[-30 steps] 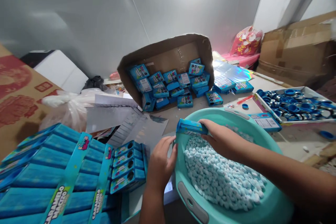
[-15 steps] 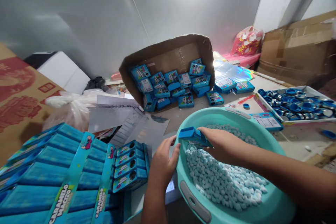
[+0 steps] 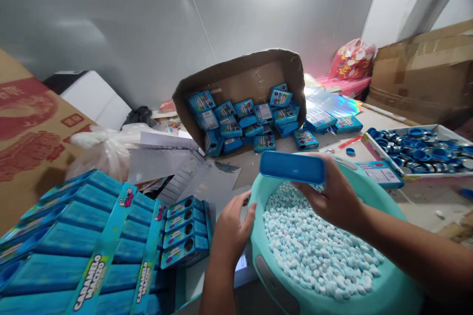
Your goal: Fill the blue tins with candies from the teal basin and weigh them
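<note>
A turquoise plastic basin (image 3: pixel 397 205) holds a heap of small pale-blue and white candies (image 3: pixel 318 251). Over its far left part, my right hand (image 3: pixel 328 189) grips a blue candy box (image 3: pixel 291 167) by its right end. The box's long, plain blue face is turned to me; whether any candies are inside cannot be seen. My left hand (image 3: pixel 233 221) is at the basin's left rim, thumb and fingers apart, with nothing visible in it. Whether its fingertips touch the rim is unclear.
A cardboard box (image 3: pixel 236 71) on its side holds several blue candy boxes. Bundled blue boxes (image 3: pixel 74 236) stack at left, beside an upright group of boxes (image 3: pixel 186 229). At right is a tray of blue caps (image 3: pixel 421 150); a large carton (image 3: pixel 424 74) stands behind it.
My right hand has raised the blue candy box out from low over the candies and turned its long plain face toward me. My left hand has stayed by the rim.
</note>
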`<state>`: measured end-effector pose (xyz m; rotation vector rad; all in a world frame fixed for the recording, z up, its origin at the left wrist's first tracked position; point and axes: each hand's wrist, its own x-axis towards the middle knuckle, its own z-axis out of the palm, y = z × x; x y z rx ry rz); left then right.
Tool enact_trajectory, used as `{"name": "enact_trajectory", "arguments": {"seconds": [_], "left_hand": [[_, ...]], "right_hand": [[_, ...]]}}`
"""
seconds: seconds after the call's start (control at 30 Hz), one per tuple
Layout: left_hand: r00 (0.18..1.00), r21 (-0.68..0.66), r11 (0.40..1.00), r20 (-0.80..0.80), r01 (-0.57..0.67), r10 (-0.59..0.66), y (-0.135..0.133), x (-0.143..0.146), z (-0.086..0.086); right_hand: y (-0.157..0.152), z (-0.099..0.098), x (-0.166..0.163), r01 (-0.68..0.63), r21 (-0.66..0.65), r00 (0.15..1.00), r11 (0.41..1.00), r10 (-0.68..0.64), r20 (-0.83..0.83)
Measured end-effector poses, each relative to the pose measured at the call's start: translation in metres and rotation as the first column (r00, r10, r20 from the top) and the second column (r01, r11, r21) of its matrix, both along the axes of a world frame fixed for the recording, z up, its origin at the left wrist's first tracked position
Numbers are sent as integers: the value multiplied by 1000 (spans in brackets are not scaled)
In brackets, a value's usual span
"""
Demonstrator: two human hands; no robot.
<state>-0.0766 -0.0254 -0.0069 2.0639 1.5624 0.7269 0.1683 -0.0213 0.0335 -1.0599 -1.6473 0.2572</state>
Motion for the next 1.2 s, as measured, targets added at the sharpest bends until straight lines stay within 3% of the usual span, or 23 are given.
{"name": "enact_trajectory", "arguments": {"seconds": [0.1,0.17,0.27,0.33,0.53,0.67,0.73,0.83,1.03,1.2], "left_hand": [[1000,-24,1000,17,-9,10,0,1,1],[1000,-31,999,23,-18,19,0,1,0],[999,-42,999,32,-21,22,0,0,0],[999,-54,998,39,-20,23,0,0,-1],[998,-96,995,60,-28,34,1,1,-1],[996,-115,993,74,-30,39,1,1,-1],[996,-121,992,79,-32,42,1,1,-1],[995,-133,991,85,-35,46,2,1,-1],[993,-139,990,106,-35,50,2,1,-3],[993,-133,990,103,-42,56,1,0,-2]], "right_hand": [[-2,4,-2,69,-65,981,996,-79,-179],[-1,8,-5,-15,-130,935,991,-32,-354],[3,13,-5,-188,-146,798,971,65,-599],[7,15,-3,-232,-175,709,957,44,-704],[12,17,3,-308,-364,555,879,-144,-819],[13,21,4,-409,-457,501,790,-224,-836],[13,22,5,-405,-472,537,783,-214,-816],[11,21,7,-326,-436,654,839,-133,-745],[10,19,12,-220,-432,802,875,-89,-591],[9,20,14,-217,-410,831,886,-53,-554]]}}
